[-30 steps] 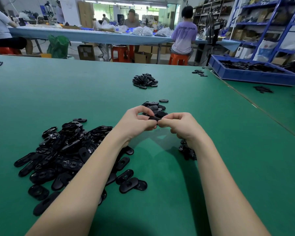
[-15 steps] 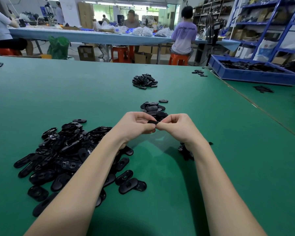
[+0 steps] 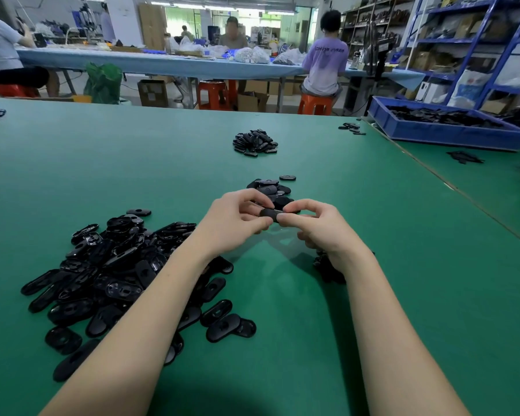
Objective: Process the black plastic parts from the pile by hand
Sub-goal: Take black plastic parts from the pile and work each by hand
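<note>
Black oval plastic part, 1 piece out of many, is held up off the green tabletop between 2 hands, roughly midway across and toward the near edge. The left hand pinches its left end with thumb and curled fingers; the right hand pinches its right end the same way, thumb on top and fingers tucked beneath. Gripping both ends like this probably lets the person flex, trim or inspect the piece, though the exact operation is too small to tell.

Both forearms reach forward from the near edge and converge, wrists slightly raised, so the part sits clear of the tabletop and right under the camera's gaze.

The large pile of unprocessed black plastic parts lies near the left forearm, toward the near-left of the tabletop, handy for the left hand to draw from. A smaller cluster of black parts sits just beyond the hands, likely the finished stack, placed where a short forward drop reaches it. A few dark scraps lie under the right wrist, possibly removed waste. Another small heap of black parts rests further toward the far edge, and a blue plastic crate holding dark pieces stands at the far-right corner.
</note>
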The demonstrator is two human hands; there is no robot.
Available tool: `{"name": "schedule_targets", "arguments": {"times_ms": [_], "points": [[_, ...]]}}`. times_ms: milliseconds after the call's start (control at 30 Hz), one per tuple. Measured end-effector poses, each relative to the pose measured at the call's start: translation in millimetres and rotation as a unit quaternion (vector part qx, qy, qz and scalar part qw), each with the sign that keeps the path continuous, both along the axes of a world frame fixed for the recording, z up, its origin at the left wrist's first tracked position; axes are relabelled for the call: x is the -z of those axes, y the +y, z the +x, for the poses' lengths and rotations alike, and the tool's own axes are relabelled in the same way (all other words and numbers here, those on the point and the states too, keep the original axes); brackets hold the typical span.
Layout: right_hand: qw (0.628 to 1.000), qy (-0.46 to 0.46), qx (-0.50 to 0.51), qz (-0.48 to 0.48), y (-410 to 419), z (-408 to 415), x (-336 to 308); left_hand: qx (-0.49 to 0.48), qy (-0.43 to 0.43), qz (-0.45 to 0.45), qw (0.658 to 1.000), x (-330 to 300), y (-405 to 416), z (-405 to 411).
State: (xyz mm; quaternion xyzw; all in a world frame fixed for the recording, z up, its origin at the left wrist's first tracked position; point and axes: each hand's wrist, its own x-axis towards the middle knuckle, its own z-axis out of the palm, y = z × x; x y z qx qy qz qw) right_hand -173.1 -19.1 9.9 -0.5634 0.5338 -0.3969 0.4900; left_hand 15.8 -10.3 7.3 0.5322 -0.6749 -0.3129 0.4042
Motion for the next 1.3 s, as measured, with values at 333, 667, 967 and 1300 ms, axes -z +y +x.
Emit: {"name": "schedule_targets", "arguments": {"times_ms": [333, 667, 967, 1300], "points": [[0.998, 0.051, 0.036, 0.005, -6, -21, 2, -0.121, -0.206, -0.108, 0.965, 5, -29, -3], [0.998, 0.049, 0.029, 0.006, -3, -17, 2, -0.164, -0.281, -0.022, 0.945, -18, -79, -24], [0.997, 0.070, 0.010, 0.003, -5, -16, 3, -0.154, -0.188, -0.035, 0.969, -14, -45, -8], [0.961, 0.248, -0.111, -0.053, -1, 21, -2, -0.074, -0.134, 0.024, 0.988, -21, -1, 30]]}}
